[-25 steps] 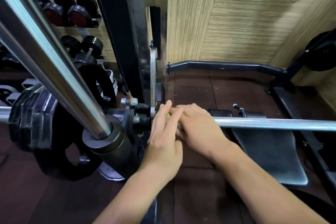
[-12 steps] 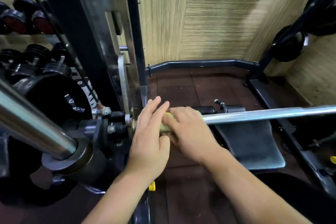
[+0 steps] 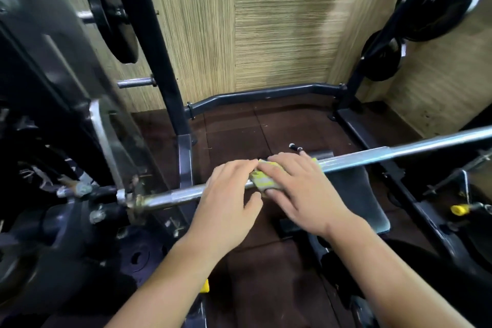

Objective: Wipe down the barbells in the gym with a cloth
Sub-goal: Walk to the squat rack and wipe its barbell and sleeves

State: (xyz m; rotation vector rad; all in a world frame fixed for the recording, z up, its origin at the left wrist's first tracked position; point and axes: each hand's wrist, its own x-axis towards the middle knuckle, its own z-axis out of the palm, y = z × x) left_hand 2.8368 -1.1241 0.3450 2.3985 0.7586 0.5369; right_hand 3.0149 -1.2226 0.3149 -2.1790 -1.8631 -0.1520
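Your right hand (image 3: 300,192) lies over the yellow-and-white cloth (image 3: 262,180), fingers curled down so the cloth is pressed and wrapped around the barbell (image 3: 399,153); only a small patch of the fabric shows between your two hands. Your left hand (image 3: 226,202) sits just beside it on the left, fingers bent loosely over the same bar with the fingertips touching the cloth's edge and the thumb hanging free below; it rests on the bar more than it clamps it. The barbell runs across in front of you, rising slightly toward the right, and its left end goes into the rack (image 3: 159,61) hardware. It is a round steel rod with a bright, shiny finish; any fine texture on it is too blurred to judge. The cloth looks soft and folded flat. Black weight plates (image 3: 442,2) hang on the rack at upper right, round and smooth-rimmed. Below the bar lies a dark padded bench pad (image 3: 356,194) with rounded corners. The floor (image 3: 239,136) is dark reddish-brown tiles, and the wall (image 3: 279,34) behind is pale with fine woven-looking stripes. No writing or brand can be read anywhere.
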